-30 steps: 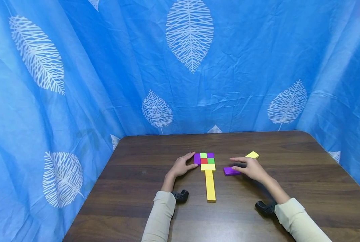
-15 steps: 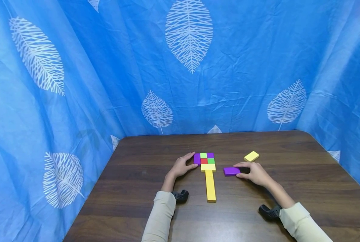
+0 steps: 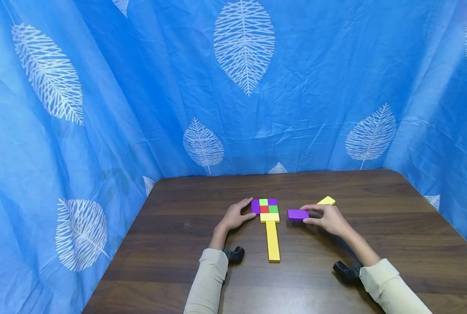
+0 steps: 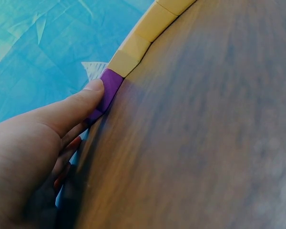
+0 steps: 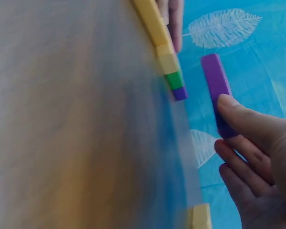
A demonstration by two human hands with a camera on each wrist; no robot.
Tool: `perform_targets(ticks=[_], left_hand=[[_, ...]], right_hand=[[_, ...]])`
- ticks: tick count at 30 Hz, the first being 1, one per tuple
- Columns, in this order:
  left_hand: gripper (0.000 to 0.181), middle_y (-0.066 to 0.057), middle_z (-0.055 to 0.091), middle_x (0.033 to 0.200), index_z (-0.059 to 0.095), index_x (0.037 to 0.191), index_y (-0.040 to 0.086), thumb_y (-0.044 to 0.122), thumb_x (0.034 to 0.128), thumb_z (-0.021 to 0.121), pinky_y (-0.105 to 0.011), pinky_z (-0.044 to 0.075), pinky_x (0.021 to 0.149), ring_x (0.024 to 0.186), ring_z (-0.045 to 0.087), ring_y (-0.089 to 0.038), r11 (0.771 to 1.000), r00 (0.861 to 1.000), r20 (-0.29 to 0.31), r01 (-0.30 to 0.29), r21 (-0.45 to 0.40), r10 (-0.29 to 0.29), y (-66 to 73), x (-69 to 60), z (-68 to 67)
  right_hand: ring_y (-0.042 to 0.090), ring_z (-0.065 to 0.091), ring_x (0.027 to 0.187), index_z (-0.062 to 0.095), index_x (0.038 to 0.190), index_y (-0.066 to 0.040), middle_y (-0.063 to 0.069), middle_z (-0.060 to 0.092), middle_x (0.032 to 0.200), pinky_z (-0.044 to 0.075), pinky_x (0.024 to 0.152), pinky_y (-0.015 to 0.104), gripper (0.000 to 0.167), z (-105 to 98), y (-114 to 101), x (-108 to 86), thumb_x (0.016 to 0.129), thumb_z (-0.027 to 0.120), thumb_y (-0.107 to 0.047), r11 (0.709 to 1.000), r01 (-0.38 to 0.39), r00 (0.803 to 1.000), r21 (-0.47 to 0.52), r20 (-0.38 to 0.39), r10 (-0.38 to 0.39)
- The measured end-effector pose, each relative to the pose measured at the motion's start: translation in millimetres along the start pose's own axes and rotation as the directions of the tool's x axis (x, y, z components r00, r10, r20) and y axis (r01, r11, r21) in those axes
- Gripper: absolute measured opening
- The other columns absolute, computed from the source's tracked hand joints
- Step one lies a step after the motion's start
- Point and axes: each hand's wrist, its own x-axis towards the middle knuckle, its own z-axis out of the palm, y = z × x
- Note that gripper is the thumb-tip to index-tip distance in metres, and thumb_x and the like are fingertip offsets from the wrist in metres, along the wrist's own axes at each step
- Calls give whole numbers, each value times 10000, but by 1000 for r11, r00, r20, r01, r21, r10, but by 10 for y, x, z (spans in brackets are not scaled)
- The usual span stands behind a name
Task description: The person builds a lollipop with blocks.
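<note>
My right hand [image 3: 328, 219] pinches a flat purple block [image 3: 298, 214] by its right end, thumb below and fingers above, and holds it raised off the table. In the right wrist view that purple block [image 5: 216, 90] stands apart from the assembled blocks. My left hand [image 3: 233, 216] spans another purple block [image 3: 255, 206] at the left side of the arrangement, thumb at its near edge and a finger at its far edge. Beside it sit small light green [image 3: 263, 202], purple [image 3: 272, 202], red [image 3: 264, 209] and green [image 3: 273, 209] squares, above a yellow crosspiece [image 3: 270, 217].
A column of yellow blocks [image 3: 273, 244] runs from the crosspiece toward the front. One loose yellow block [image 3: 327, 200] lies behind my right hand, partly covered by it. The brown wooden table [image 3: 170, 235] ends at blue curtains [image 3: 241, 131] with white leaf prints.
My right hand has closed on the purple block, lifted it from the table and moved it slightly away from me and left. The left hand stays in place.
</note>
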Motion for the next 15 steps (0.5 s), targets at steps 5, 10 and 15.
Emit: perform_targets(ticks=[5, 10, 15], left_hand=[[653, -70, 357, 1447, 361, 1432, 172, 438, 879, 586, -426, 279, 1052, 1324, 315, -246, 1000, 1000, -4, -2, -2, 1, 6, -2, -1], [648, -57, 362, 1445, 361, 1432, 161, 429, 885, 582, -414, 270, 1058, 1327, 309, -233, 1000, 1000, -1, -5, 3, 5, 16, -2, -5], [644, -62, 371, 1439, 370, 1427, 151, 423, 884, 586, -412, 271, 1058, 1326, 310, -234, 1000, 1000, -3, -9, -11, 9, 15, -2, -12]], right_hand=[[299, 607, 1013, 681, 1092, -62, 154, 654, 1073, 495, 816, 408, 375, 38, -103, 252, 773, 751, -246, 997, -25, 993, 70, -111, 33], [298, 639, 932, 659, 1112, -8, 199, 650, 1047, 527, 735, 289, 397, 133, -199, 532, 768, 755, -183, 977, -44, 977, 211, -193, 86], [326, 631, 934, 635, 1121, 44, 242, 640, 1025, 515, 737, 224, 404, 289, -214, 763, 774, 748, -132, 937, -45, 971, 348, -206, 123]])
